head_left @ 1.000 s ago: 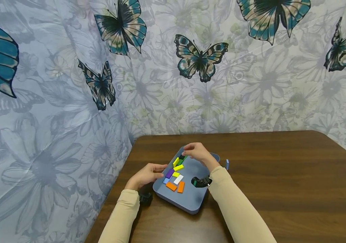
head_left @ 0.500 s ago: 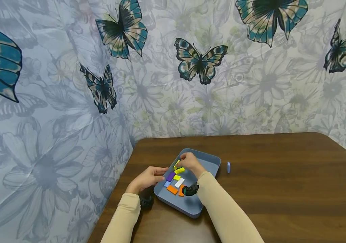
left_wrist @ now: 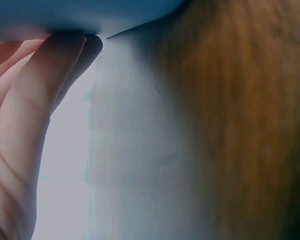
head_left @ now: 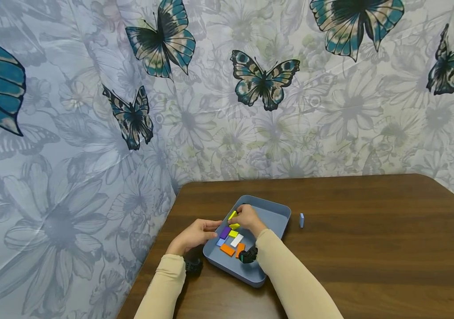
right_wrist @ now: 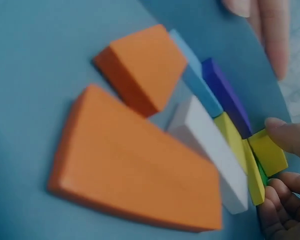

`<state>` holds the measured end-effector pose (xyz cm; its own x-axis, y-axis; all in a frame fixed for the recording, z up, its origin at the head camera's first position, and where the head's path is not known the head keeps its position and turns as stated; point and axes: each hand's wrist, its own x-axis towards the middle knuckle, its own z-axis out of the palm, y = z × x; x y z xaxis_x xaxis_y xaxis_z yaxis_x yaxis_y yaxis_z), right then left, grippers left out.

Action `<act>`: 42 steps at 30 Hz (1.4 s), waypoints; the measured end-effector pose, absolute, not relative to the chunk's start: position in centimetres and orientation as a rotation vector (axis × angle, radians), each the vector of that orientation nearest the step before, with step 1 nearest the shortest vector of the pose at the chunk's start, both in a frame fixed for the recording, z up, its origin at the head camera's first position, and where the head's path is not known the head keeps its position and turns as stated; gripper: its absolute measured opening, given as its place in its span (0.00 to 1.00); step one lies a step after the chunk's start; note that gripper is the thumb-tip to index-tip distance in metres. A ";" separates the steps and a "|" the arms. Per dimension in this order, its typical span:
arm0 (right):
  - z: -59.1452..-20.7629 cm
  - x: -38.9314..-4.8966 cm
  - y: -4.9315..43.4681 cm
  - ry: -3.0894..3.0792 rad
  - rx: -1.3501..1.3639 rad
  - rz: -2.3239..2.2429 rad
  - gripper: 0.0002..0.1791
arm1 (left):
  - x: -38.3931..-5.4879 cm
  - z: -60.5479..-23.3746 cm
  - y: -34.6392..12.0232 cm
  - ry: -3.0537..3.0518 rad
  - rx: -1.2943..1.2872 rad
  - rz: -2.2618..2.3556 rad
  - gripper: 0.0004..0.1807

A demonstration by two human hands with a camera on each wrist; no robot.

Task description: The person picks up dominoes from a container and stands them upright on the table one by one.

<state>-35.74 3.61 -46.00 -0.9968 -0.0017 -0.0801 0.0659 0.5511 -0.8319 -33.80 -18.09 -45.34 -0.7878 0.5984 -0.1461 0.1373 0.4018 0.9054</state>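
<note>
My left hand [head_left: 193, 235] holds the left rim of a blue-grey tray [head_left: 268, 213], thumb on the inner side and fingers outside. In the left wrist view its fingers [left_wrist: 25, 110] meet the tray's outer wall. My right hand [head_left: 248, 218] is inside the tray, pinching a yellow block [right_wrist: 270, 155] between thumb and curled fingers. Beside it lie another yellow block [right_wrist: 254, 172] and a partly covered green block [right_wrist: 262, 172]. A purple block [head_left: 225, 232], a third yellow block [head_left: 232, 234], a light blue block [head_left: 221, 242] and a white block [head_left: 236, 240] lie close by.
Two orange blocks [head_left: 227, 250] lie toward the tray's near end. A small blue block [head_left: 301, 220] stands upright on the wooden table [head_left: 370, 230], right of the tray. Butterfly-patterned cloth [head_left: 330, 133] hangs behind the table.
My right hand has moved from the tray's far left corner nearer to me, down to the yellow blocks, and now covers the green one. The left hand stays on the rim.
</note>
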 end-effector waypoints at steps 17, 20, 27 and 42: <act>-45.8 -35.6 3.5 2.776 0.011 -1.404 0.24 | -33.9 -45.2 -17.8 2.217 0.586 1.365 0.28; -45.8 -35.5 3.8 2.732 0.018 -1.486 0.23 | -33.8 -45.1 -17.6 2.199 0.571 1.384 0.28; -45.5 -35.6 4.7 2.618 0.051 -1.713 0.25 | -33.8 -44.9 -17.2 2.202 0.563 1.394 0.27; -44.5 -35.9 5.6 1.984 0.210 -2.202 0.25 | -33.9 -45.0 -17.4 2.205 0.554 1.396 0.27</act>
